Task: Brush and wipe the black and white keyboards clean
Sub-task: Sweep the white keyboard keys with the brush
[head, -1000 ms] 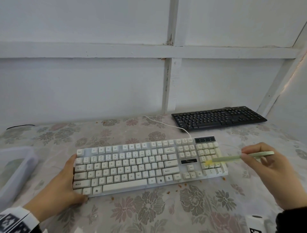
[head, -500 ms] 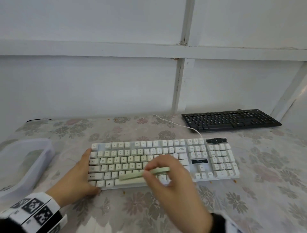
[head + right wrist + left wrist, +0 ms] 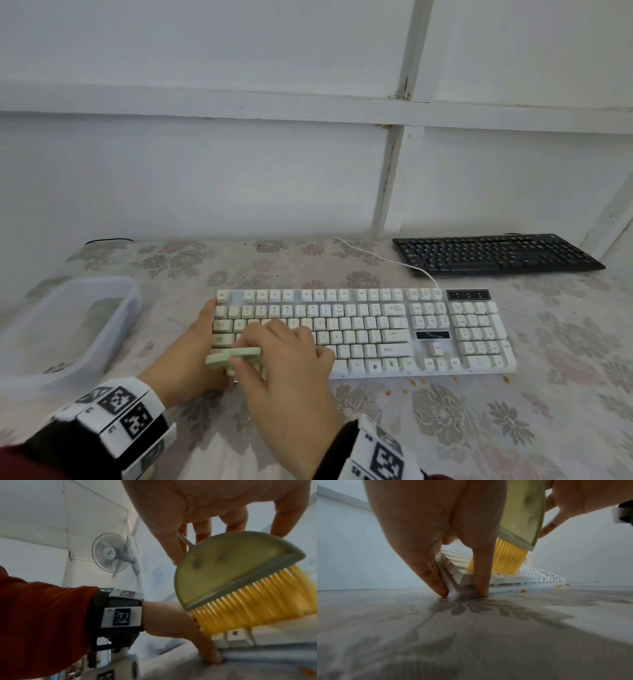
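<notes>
Head view: right hand [image 3: 284,363] pinched the pale green plastic brush with yellow bristles [image 3: 240,588], bristles down on the bottom-left keys of the white full-size corded keyboard [image 3: 363,332], mid-table. Left hand [image 3: 191,349] braced the keyboard's left end, fingers straight against its edge on the floral-covered table [image 3: 513,421]. Black flat keyboard [image 3: 496,253] sat at the back right, untouched. Orange crumbs [image 3: 414,381] lay along the front edge. Best practice, probably: short strokes along key rows, flick debris outward, left hand firm.
</notes>
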